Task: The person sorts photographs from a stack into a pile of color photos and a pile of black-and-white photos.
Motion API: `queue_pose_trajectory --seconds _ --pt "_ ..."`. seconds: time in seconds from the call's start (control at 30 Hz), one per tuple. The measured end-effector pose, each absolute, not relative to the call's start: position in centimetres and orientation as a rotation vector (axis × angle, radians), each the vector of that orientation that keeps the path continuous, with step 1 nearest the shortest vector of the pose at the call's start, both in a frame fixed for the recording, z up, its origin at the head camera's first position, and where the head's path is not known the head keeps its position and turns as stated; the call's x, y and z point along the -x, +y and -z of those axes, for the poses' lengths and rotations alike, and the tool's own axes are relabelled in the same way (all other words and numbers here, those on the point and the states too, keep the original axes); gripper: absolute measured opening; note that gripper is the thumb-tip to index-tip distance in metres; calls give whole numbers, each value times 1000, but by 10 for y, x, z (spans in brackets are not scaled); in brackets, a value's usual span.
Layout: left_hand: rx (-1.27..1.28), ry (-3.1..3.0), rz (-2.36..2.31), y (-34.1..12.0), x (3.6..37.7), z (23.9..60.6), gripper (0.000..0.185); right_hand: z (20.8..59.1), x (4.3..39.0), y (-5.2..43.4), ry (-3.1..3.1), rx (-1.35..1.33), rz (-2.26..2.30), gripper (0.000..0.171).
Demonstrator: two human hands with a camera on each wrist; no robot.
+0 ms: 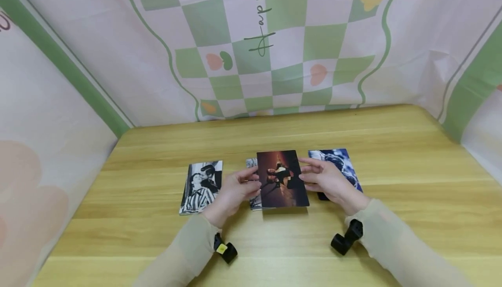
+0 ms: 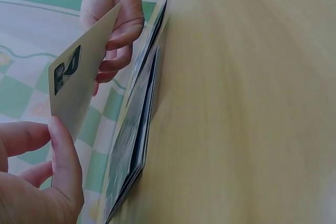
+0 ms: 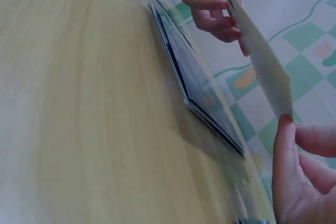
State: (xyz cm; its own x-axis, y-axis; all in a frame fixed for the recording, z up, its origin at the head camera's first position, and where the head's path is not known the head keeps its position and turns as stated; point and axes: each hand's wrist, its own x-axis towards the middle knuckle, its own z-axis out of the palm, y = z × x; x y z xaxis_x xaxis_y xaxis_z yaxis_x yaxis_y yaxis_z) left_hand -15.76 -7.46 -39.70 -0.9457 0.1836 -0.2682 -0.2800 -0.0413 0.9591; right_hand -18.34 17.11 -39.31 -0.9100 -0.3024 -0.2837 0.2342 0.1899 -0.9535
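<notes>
Pinching the photo card (image 1: pixel 281 178) edges, left hand (image 1: pixel 234 193) and right hand (image 1: pixel 327 183).

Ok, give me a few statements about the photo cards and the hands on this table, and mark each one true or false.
1. Both hands hold the reddish-brown photo card by its side edges. True: the left hand is at its left edge, the right hand at its right.
2. The held card lies flat on the table. False: the wrist views show it lifted above a stack of cards.
3. A black-and-white photo lies left of the left hand. True.
4. The blue-toned photo is left of the black-and-white one. False: it lies on the right, partly behind the right hand.
</notes>
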Motion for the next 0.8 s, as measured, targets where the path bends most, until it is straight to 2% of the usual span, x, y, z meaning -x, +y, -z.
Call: queue_pose_trajectory --seconds 0.47,0.8 --pt "38 1834 -2124 -42 163 397 54 390 184 207 2032 98 1819 62" --pt "97 1785 -2144 -15 169 392 52 389 185 233 2095 93 1782 62"
